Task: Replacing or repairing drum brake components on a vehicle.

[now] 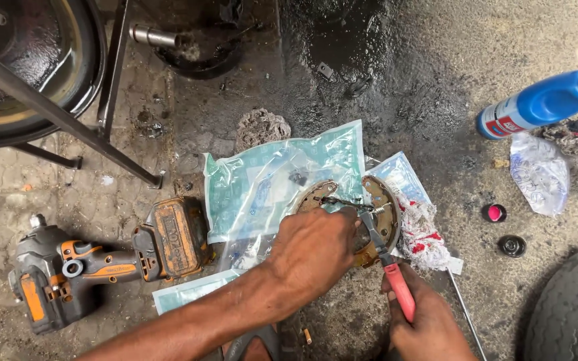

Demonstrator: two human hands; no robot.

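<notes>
Right hand (429, 321) closed on red-handled pliers (386, 257), tips at spring (342, 201) on brake shoe assembly (372, 220). Left hand (316, 251) presses down on assembly, lying on plastic bags (269, 180). Best: steady pull, assembly pinned firmly.

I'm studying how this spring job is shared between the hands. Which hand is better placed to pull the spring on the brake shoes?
Probably the right hand: it already grips the red-handled pliers, whose tips sit at the spring. The left hand rests on the brake shoes, steadying them.
</notes>
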